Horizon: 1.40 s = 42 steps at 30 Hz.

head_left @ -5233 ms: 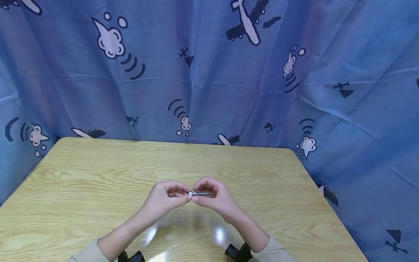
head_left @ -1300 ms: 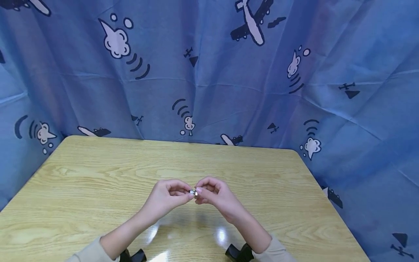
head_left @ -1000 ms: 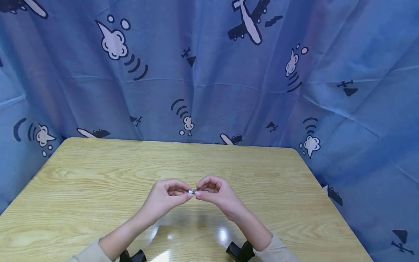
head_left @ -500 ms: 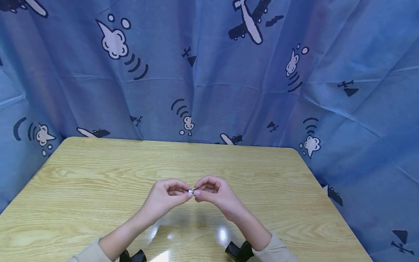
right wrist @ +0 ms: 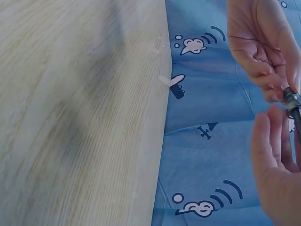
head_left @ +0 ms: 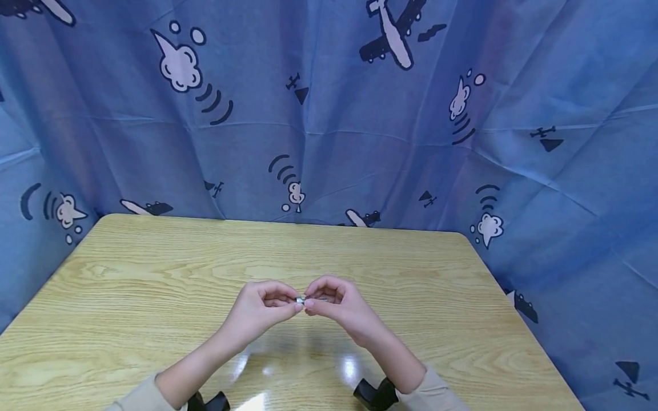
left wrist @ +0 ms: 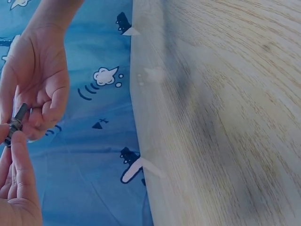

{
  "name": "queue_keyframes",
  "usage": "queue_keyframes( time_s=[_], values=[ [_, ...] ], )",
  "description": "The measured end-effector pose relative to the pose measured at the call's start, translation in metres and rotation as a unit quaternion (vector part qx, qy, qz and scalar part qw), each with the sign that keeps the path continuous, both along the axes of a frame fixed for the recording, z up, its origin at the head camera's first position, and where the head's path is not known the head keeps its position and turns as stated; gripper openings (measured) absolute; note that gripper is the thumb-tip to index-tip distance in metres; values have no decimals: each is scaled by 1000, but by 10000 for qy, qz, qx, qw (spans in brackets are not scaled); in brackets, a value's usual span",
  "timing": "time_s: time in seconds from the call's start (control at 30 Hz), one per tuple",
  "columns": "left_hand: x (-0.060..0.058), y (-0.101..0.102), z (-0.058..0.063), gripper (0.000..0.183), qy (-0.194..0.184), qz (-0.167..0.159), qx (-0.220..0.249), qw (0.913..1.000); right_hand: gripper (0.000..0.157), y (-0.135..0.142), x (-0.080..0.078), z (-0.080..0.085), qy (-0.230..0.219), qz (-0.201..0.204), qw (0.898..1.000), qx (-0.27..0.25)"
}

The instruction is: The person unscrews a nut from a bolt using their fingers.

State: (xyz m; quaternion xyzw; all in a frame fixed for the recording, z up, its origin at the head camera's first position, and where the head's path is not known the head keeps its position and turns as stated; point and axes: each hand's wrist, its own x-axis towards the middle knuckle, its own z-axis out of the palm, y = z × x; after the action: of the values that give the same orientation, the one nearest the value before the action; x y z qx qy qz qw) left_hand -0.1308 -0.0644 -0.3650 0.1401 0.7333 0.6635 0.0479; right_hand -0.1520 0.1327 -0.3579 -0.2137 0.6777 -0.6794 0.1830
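Observation:
A small metal bolt (head_left: 300, 300) is held level between the two hands, raised over the table. My left hand (head_left: 261, 307) pinches its silver end between thumb and fingertips. My right hand (head_left: 336, 305) has thumb and fingertips at the collar or nut midway along it, partly covering it. In the left wrist view the dark shaft of the bolt (left wrist: 21, 112) points toward the right palm. The right wrist view shows the bolt (right wrist: 292, 100) at its edge, partly cut off. Whether the collar is a separate nut is too small to tell for certain.
A wood-grain table (head_left: 169, 268) spreads beneath both hands. Behind and to the right hangs a blue curtain (head_left: 329, 114) printed with planes and clouds. Black wrist devices (head_left: 377, 394) sit near the sleeves.
The right thumb and fingertips have shifted about the bolt's middle, covering more of the shaft than several seconds ago. The left hand keeps its pinch nearly in place.

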Motion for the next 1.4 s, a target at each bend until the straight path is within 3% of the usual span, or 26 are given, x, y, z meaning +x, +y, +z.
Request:
queue_keyframes(
  time_s=[0.27,0.53,1.2,1.4],
  values=[
    [0,0,0,23,-64,10,15,10000,35,0,0,1,-52,-83,9999,102],
    [1,1,2,23,-20,10,-7,10000,26,-1,0,2,-42,-70,9999,94],
    [-1,-2,1,23,-63,78,21,9999,36,-2,2,3,63,-222,9995,207],
    [-1,-3,-1,24,-104,40,65,9999,32,-3,0,3,-50,-82,9998,147]
  ],
)
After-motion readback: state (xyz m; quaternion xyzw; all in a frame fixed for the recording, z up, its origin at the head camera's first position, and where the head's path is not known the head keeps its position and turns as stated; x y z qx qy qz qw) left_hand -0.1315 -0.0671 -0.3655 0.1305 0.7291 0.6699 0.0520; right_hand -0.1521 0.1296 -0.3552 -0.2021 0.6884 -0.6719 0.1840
